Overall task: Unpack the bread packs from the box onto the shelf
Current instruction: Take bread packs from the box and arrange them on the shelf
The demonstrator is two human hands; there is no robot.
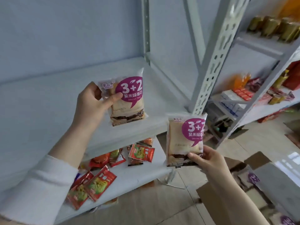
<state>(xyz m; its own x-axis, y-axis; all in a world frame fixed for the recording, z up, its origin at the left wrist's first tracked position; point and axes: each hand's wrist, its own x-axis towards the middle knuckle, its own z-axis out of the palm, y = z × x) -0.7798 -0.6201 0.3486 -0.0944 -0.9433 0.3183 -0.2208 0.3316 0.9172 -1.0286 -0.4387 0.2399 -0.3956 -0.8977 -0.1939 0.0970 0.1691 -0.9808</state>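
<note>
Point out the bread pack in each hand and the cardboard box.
Left-hand bread pack point(128, 101), head view: middle of its front.
Right-hand bread pack point(183, 140), head view: pale bread area on the front.
Cardboard box point(211, 194), head view: brown near flap.

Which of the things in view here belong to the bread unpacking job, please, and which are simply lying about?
Part of the job:
- bread pack in the left hand
- bread pack in the right hand
- upper shelf, where the packs go
- cardboard box on the floor

Just lying about:
- red sachets on the lower shelf
- goods on the neighbouring rack
</note>
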